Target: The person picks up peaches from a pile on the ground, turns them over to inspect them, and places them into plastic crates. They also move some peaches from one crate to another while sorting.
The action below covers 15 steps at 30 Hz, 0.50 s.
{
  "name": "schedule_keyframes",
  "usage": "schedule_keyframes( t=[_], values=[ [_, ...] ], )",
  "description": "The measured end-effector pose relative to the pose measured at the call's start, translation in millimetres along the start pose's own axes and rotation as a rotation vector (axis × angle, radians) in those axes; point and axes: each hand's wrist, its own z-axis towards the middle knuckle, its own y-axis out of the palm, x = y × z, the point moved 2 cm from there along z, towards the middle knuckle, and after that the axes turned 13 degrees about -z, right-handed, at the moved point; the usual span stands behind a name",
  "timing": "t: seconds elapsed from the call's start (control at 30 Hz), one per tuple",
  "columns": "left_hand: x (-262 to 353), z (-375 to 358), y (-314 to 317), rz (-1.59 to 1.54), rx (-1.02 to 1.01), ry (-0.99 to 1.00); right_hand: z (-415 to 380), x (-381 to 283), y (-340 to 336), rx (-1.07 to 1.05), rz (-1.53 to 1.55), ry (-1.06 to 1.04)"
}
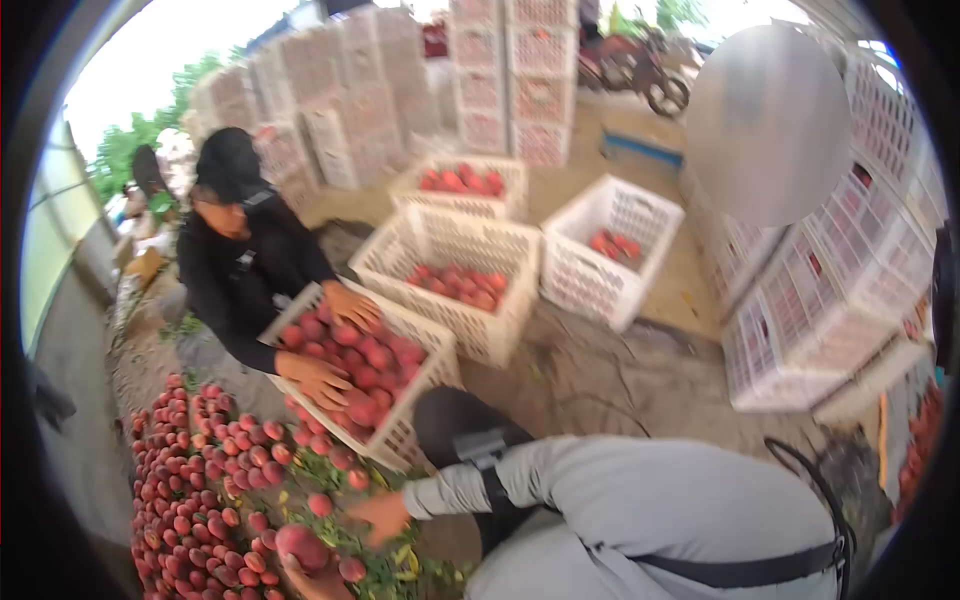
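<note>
At the bottom edge, my left hand (315, 583) is closed round a large red peach (302, 547), lifted close to the camera. My right hand (380, 515), below a grey sleeve (450, 490), is slightly blurred. Its fingers are spread and hold nothing that I can see; it hovers over green leaves (400, 565) to the right of that peach. A big heap of peaches (200, 500) covers the ground on the left, with a few loose ones near my right hand. Just beyond, a cream plastic crate (425, 400) is full of peaches.
A co-worker in black (240, 240) crouches behind the full crate, both hands on its fruit. Partly filled crates (500, 330) stand further back, including a white one (600, 290). Stacked crates (800, 320) rise on the right and at the back. A motorbike (640, 70) is parked behind.
</note>
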Motion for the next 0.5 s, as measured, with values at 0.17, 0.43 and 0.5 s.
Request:
schedule_keyframes(
  t=[0.17, 0.43, 0.5],
  values=[
    [-10.2, -3.0, 16.1, 0.190, -0.070, 0.079, -31.3, -92.6, -42.0, -0.081, 1.090, 0.162],
    [-35.8, -7.9, 30.2, 0.180, -0.208, 0.025, -57.5, -70.7, -41.1, 0.162, 0.997, 0.157],
    [-36.0, -11.9, 28.7, 0.172, -0.225, 0.033, -68.7, -67.9, -49.7, 0.254, 0.918, 0.160]
  ],
)
